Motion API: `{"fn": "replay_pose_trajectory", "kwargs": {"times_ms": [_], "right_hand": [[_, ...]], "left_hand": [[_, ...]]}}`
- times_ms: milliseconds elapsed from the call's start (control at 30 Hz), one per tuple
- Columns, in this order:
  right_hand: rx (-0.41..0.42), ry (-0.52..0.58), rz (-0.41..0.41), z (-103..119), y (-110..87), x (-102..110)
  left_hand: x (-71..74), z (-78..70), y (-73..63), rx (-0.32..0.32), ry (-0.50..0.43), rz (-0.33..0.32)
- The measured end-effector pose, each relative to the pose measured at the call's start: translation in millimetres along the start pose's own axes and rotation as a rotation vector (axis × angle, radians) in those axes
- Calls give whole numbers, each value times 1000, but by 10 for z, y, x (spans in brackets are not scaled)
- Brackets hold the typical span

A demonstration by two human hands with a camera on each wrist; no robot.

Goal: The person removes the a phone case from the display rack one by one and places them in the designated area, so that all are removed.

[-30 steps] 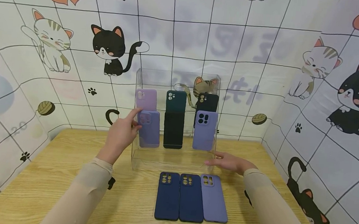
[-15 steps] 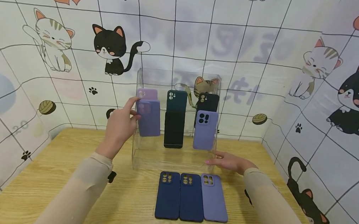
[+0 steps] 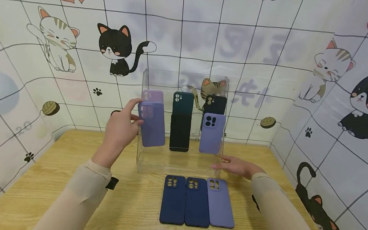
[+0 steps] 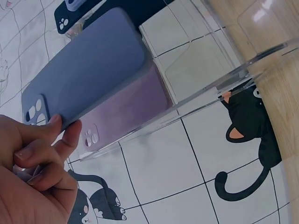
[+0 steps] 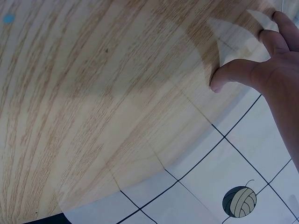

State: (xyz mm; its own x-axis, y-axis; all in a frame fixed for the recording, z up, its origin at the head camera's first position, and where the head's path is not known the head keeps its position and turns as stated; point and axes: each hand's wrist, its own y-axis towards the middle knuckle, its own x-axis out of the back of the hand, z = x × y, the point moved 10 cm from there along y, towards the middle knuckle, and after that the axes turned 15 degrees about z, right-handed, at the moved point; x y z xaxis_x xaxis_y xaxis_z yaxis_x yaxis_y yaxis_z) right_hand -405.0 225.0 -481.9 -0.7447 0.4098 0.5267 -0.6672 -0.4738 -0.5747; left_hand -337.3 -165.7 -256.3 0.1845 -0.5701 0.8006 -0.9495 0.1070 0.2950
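My left hand (image 3: 120,127) pinches a periwinkle phone case (image 3: 153,127) by its upper left edge. The case tilts at the left of a clear acrylic display stand (image 3: 180,162). In the left wrist view, thumb and finger sit at the case's edge, beside its camera cutouts, and a lilac phone case (image 4: 128,112) shows behind it. My right hand (image 3: 236,167) grips the stand's lower right side, thumb in front; the other fingers are partly hidden in the head view.
The stand also bears a dark green case (image 3: 183,103), a black case (image 3: 180,133), another black one (image 3: 216,104) and a periwinkle one (image 3: 211,137). In front, two navy cases (image 3: 173,201) and a periwinkle case (image 3: 222,206) lie on the wooden table (image 3: 129,212).
The periwinkle case in my left hand rose from its place on the stand, then came partly down again and tilted. My right hand has stayed at the stand's side.
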Motion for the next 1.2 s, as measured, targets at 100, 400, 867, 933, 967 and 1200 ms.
{"fn": "replay_pose_trajectory", "kwargs": {"times_ms": [100,400,867,933,967,1200], "right_hand": [[-2,0,-1,4,-2,14],[1,4,3,4,-16,28],[3,-5,-2,2,1,16],[3,-4,-1,6,7,15],[4,-4,-1,10,7,15],[7,-5,4,10,-7,5]], "left_hand": [[-80,46,-57,50,-33,97],[-430,244,-217,145,-119,377],[-949,503,-514,192,-159,579],[-1035,560,-559,214,-164,603],[-1072,585,-575,217,-161,608],[-1365,709,-694,240,-177,656]]}}
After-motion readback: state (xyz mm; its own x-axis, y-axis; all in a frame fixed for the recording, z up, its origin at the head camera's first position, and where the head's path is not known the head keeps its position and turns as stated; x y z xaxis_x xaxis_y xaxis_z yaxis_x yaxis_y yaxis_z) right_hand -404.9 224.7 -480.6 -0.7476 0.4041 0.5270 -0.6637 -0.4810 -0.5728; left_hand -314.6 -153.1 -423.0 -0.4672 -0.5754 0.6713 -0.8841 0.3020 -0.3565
